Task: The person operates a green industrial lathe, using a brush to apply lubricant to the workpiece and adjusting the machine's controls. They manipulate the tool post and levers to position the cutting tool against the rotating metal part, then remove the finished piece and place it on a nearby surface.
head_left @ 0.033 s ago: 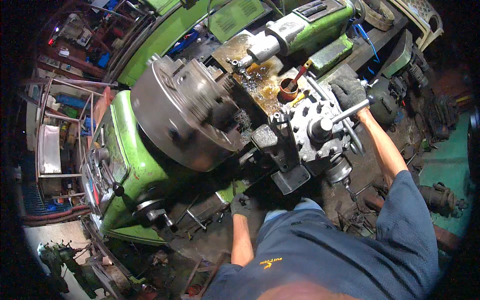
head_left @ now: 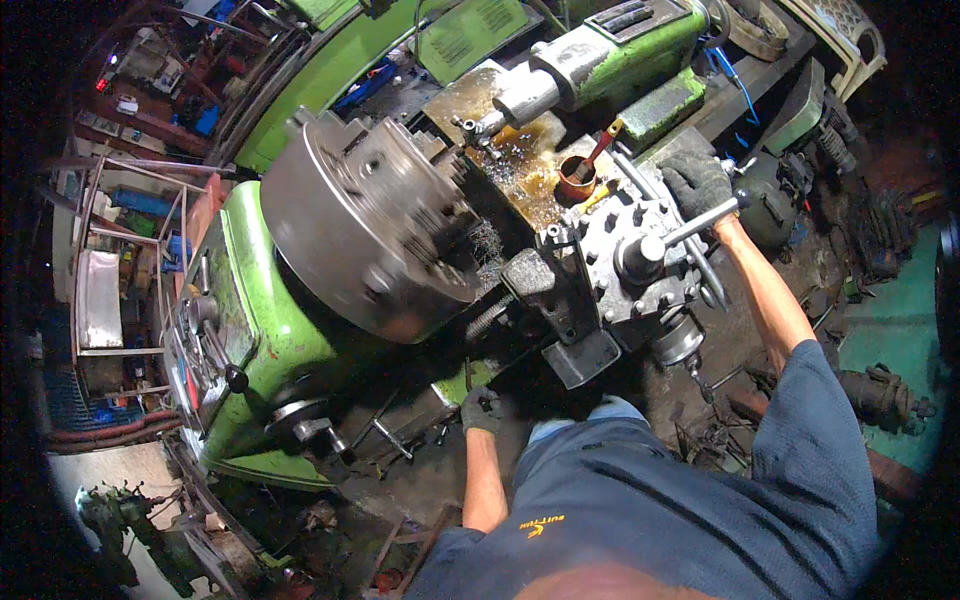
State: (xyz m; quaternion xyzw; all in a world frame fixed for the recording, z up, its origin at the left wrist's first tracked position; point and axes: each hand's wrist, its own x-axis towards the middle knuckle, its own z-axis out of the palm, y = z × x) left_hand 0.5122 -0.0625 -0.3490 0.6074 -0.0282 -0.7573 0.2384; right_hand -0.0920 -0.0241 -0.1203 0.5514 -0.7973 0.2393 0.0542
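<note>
A green lathe fills the middle of the view, its large round chuck (head_left: 340,235) blurred by spinning. My left hand (head_left: 482,410), in a dark grey glove, is low by the front of the lathe, its fingers curled round what looks like a lever (head_left: 468,374). My right hand (head_left: 697,184), gloved too, lies over the far right side of the tool post (head_left: 628,250), fingers extended and beside a long metal handle (head_left: 705,220). A brush (head_left: 604,142) stands in a small reddish pot (head_left: 577,180) on the carriage. The cutting tip is hidden.
The tailstock (head_left: 610,65) stands beyond the oily, chip-strewn bed cover (head_left: 525,150). Curly metal swarf (head_left: 487,243) hangs near the chuck. At left are a metal rack (head_left: 120,270) and control levers (head_left: 232,376). A handwheel (head_left: 678,340) juts toward my body.
The chuck has turned, its blurred jaws and holes showing in different places. Both my hands stay where they were.
</note>
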